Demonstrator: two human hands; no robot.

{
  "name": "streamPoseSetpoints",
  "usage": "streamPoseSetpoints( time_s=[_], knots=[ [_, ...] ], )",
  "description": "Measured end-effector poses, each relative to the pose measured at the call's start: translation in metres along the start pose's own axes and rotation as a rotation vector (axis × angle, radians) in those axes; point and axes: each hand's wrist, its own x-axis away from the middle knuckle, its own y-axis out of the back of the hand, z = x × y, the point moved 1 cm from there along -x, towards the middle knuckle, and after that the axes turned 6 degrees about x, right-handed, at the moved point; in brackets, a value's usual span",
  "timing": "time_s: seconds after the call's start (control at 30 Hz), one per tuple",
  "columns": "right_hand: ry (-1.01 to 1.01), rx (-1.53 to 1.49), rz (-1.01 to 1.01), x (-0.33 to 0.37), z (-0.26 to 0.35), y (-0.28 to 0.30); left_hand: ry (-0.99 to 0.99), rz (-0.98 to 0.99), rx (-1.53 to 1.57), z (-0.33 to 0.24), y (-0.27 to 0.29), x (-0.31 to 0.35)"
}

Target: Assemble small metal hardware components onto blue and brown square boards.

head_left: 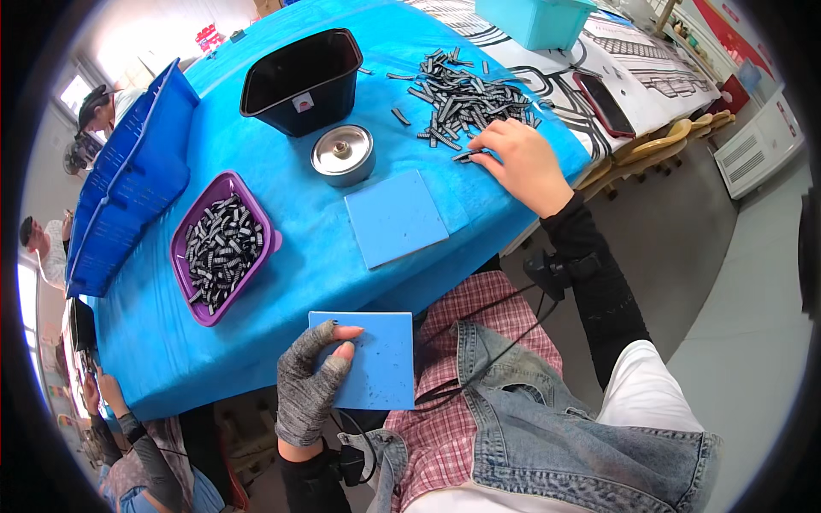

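Observation:
My left hand point(315, 374), in a grey fingerless glove, grips the left side of a square blue board point(376, 376) above my lap, thumb and index finger lying on its face. My bare right hand point(519, 160) reaches over the table to the near edge of a loose pile of small black-and-white striped strips point(466, 98). Its thumb and fingertips pinch one dark strip point(467, 156). A second blue square board point(396, 218) lies flat on the table between my hands. Beyond it stands a round metal tin point(342, 155) with a knob on top.
A purple basket point(180, 282) full of similar short strips sits at the left, with a black bin point(316, 98) farther back. Blue crates point(128, 188) stand along the left edge. At the far right are a turquoise bin point(534, 21) and a phone point(604, 104). Other people work at the left.

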Motion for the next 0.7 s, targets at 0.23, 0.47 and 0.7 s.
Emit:
streamPoseSetpoints(
  time_s=[0.23, 0.47, 0.7],
  knots=[
    [-0.077, 0.02, -0.133, -0.003, -0.003, -0.006, -0.137, -0.088, 0.015, -0.001, -0.006, -0.007],
    [-0.002, -0.96, 0.25, -0.008, 0.121, 0.043, -0.384, -0.229, -0.256, -0.019, -0.007, -0.021],
    [0.169, -0.861, 0.087, -0.009, 0.145, 0.034, -0.368, -0.454, -0.073, -0.009, -0.011, -0.025]
  ],
)
